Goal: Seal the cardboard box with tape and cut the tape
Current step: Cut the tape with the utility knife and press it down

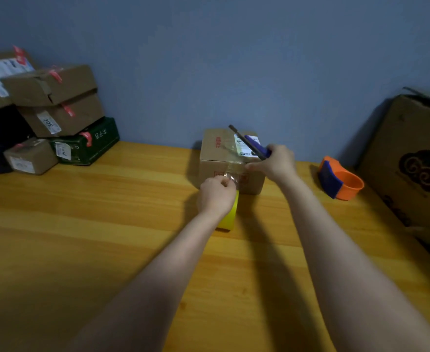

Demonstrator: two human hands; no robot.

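Note:
A small cardboard box (215, 158) with red print and a white label stands on the wooden table near the wall. Clear tape (230, 161) runs over its top and down its front face. My left hand (216, 196) grips a yellow tape roll (229, 214) just in front of the box, with the tape stretched up to the box. My right hand (274, 163) rests at the box's right top edge and holds blue-handled scissors (252, 144), blades pointing up and left over the box top. Whether the blades are apart is unclear.
An orange and blue tape dispenser (340, 181) lies to the right on the table (81, 224). A large cardboard box (412, 158) leans at the far right. Several stacked parcels (53, 115), one of them green, fill the back left corner.

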